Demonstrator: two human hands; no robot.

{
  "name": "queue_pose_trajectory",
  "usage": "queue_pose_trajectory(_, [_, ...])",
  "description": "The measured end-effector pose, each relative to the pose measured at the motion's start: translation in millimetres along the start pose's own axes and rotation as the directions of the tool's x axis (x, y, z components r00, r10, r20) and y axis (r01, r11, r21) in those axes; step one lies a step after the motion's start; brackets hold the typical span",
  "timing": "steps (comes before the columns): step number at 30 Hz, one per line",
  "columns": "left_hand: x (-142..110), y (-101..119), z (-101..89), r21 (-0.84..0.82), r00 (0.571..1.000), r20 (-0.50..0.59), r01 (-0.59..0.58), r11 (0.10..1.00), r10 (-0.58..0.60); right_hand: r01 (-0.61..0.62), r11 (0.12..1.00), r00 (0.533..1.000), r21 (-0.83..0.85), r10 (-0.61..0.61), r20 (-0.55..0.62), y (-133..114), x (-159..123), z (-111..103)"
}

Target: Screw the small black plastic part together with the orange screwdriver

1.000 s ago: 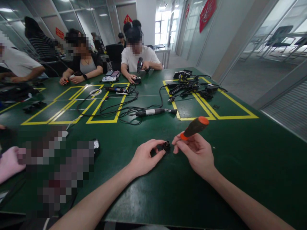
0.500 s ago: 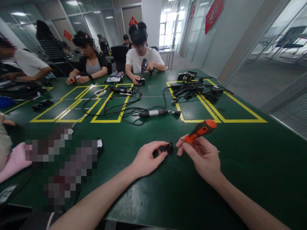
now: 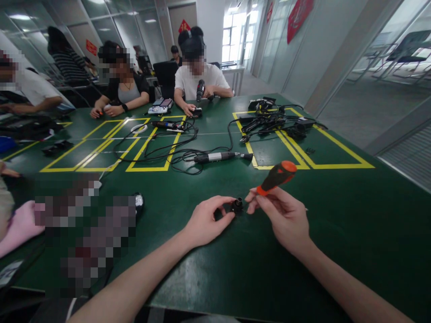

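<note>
My left hand (image 3: 206, 220) pinches a small black round part (image 3: 236, 205) that rests on the green table (image 3: 336, 233). My right hand (image 3: 283, 215) grips a screwdriver with an orange and black handle (image 3: 276, 176). The handle slants up and to the right. Its shaft is hidden behind my fingers and points down toward the black part. The two hands sit close together, about a finger's width apart.
A black and silver power tool (image 3: 220, 156) with tangled cables lies beyond my hands. Black chargers and cords (image 3: 272, 122) fill a yellow-taped square at the back right. Several people sit at the far and left sides. A small black object (image 3: 138, 200) lies to the left.
The screwdriver handle has tilted slightly between frames. Both hands stay on the black part in the same spot.
</note>
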State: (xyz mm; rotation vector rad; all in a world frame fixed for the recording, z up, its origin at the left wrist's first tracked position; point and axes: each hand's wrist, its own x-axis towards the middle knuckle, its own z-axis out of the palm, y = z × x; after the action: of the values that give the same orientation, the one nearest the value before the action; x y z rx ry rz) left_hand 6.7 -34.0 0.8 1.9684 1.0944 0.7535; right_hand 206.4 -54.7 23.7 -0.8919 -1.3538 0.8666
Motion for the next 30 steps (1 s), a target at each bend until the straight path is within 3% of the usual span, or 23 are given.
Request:
queue_pose_trajectory(11, [-0.4, 4.6, -2.8, 0.017, 1.0, 0.011, 0.006, 1.0, -0.006, 0.023, 0.994, 1.0, -0.106, -0.025, -0.019, -4.7, 0.9, 0.3])
queue_pose_trajectory(21, [-1.6, 9.2, -5.1, 0.006, 0.996, 0.075, 0.046, 0.999, -0.047, -0.004, 1.0, 1.0, -0.004, 0.004, -0.006, 1.6, -2.6, -0.2])
queue_pose_trajectory(30, [-2.3, 6.6, -4.7, 0.046, 0.995, 0.08, 0.049, 0.998, -0.052, 0.045, 0.984, 0.999, -0.173, -0.042, 0.019, -7.5, 1.7, -2.1])
